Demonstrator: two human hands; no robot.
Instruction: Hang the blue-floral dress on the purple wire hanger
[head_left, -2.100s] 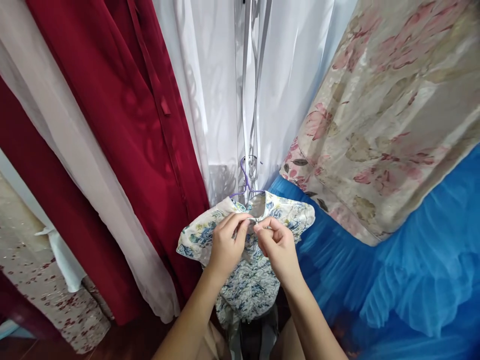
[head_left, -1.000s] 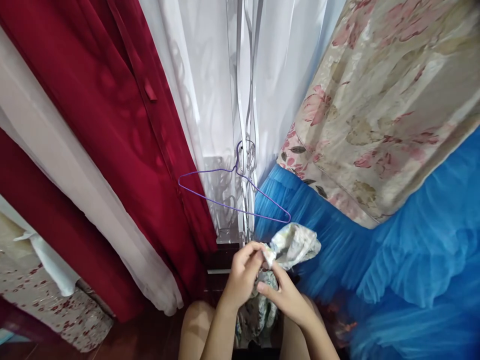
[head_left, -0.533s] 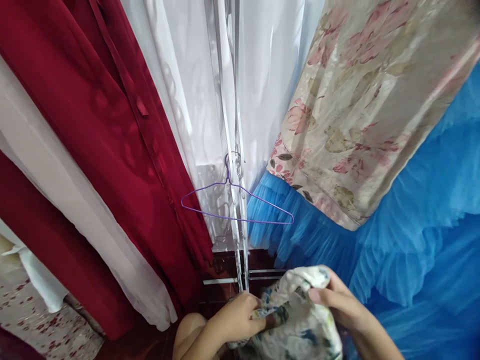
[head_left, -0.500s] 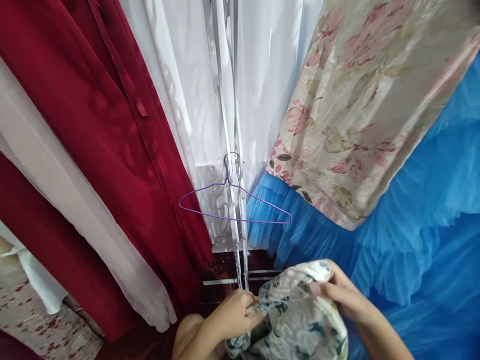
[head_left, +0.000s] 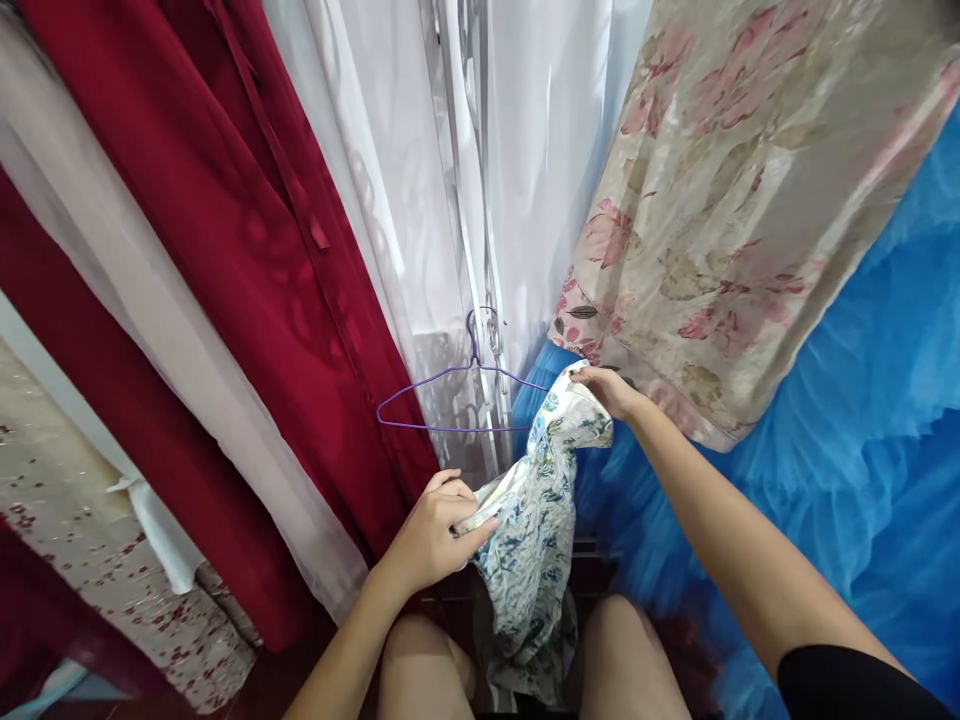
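Observation:
A white garment (head_left: 534,545) with a blue and green floral print hangs between my hands, its lower part draping down between my knees. My left hand (head_left: 442,525) grips its left upper edge, fingers closed on the cloth. Higher up, my right hand (head_left: 609,388) pinches the opposite top corner. That corner covers the right end of a purple hanger (head_left: 427,383), which hangs by its hook in front of white fabric. Whether the hanger's end is inside the garment or behind it, I cannot tell.
Long red cloth (head_left: 247,250) and pale cloth (head_left: 187,330) hang at the left. White fabric (head_left: 555,150) with straps hangs behind the hanger. At the right are a beige floral garment (head_left: 720,220) and blue tulle (head_left: 832,480). My knees (head_left: 634,650) are at the bottom.
The garment has gone from a bunched heap low down to hanging stretched out. My right hand has risen to the hanger's right end; my left hand has moved up slightly.

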